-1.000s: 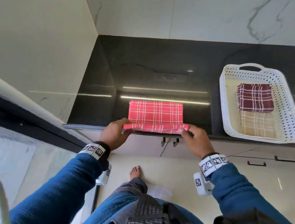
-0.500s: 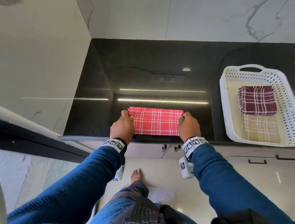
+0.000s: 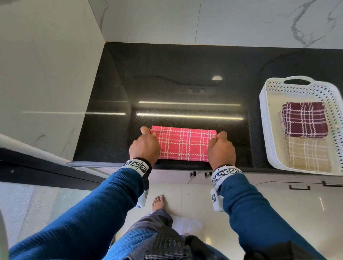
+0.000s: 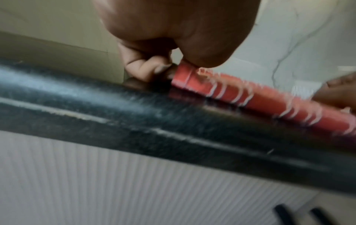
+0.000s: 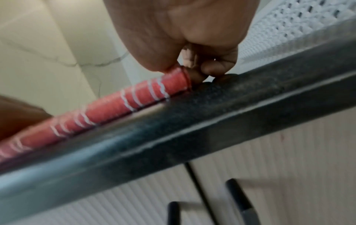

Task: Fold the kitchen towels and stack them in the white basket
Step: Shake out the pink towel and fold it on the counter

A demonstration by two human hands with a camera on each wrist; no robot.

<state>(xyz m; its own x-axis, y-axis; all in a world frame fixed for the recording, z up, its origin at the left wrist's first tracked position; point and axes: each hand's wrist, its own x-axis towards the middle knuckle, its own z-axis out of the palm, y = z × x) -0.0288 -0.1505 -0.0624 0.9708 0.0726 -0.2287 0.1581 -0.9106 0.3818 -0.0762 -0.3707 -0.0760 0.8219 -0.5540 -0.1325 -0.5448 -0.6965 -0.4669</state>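
Note:
A red plaid towel [image 3: 183, 144] lies folded into a long strip near the front edge of the black counter [image 3: 192, 85]. My left hand [image 3: 145, 146] pinches its left end [image 4: 185, 73] between thumb and curled fingers. My right hand [image 3: 220, 149] pinches its right end [image 5: 177, 76] the same way. The white basket [image 3: 271, 145] stands at the right of the counter and holds a folded maroon plaid towel [image 3: 304, 118] and a folded beige plaid towel [image 3: 308, 159] nearer me.
Marble walls [image 3: 35, 61] close in the counter at the back and left. Cabinet fronts with dark handles [image 3: 299, 187] run under the counter edge. My bare foot [image 3: 158, 202] stands on the floor below.
Both hands carried the towel's near edge away from me and laid it over the far edge, halving its depth. They now rest at the strip's two ends.

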